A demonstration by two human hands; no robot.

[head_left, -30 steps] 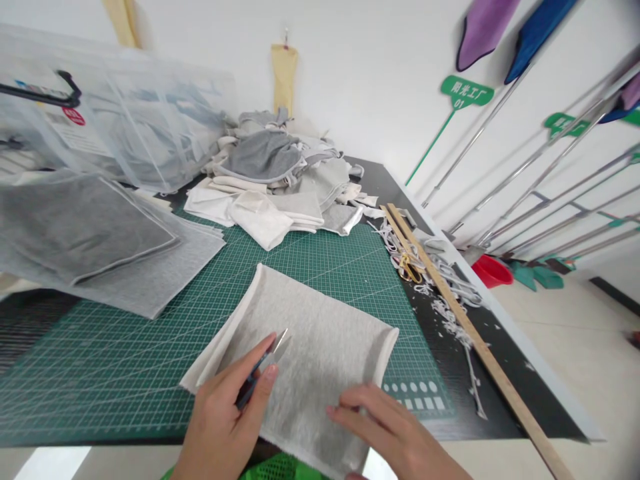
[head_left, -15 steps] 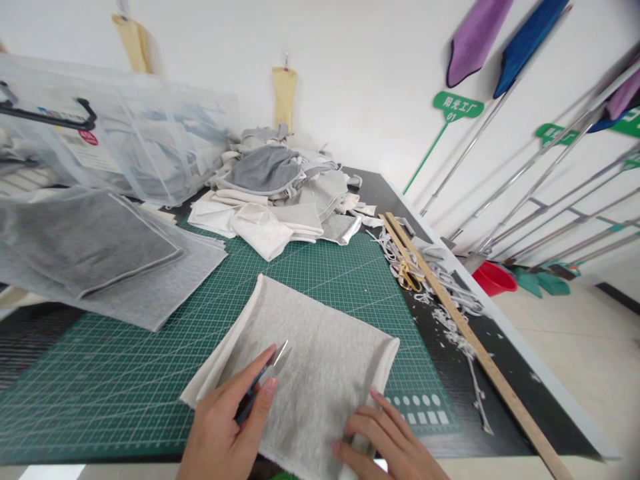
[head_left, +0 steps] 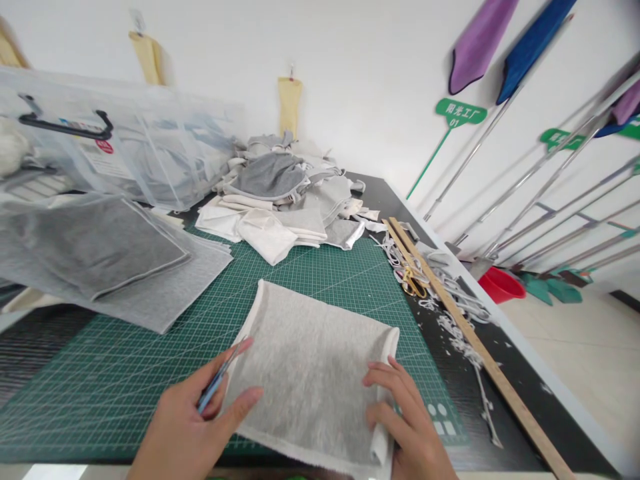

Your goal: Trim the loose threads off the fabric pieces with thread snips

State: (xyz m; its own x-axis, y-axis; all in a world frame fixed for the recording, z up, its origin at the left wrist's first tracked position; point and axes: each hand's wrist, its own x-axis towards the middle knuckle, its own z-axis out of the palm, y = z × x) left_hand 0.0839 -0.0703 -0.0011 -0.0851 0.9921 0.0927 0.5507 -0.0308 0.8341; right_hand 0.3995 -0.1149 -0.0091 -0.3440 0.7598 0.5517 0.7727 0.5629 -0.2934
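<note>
In the head view, a light grey cloth piece (head_left: pixel 310 373) lies flat on the green cutting mat (head_left: pixel 125 373), near the front edge of the surface. The left hand (head_left: pixel 193 427) has its grip closed around small snips (head_left: pixel 220 380) at the cloth's left edge. The right hand (head_left: pixel 405 420) presses on the cloth's right edge, fingers (head_left: pixel 385 377) spread, holding nothing. A wooden ruler (head_left: pixel 465 327) lies on the right.

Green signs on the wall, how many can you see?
3. One sign sits under the purple cloth, a second further right, a third cut by the right edge. More may lie beyond it.
</note>
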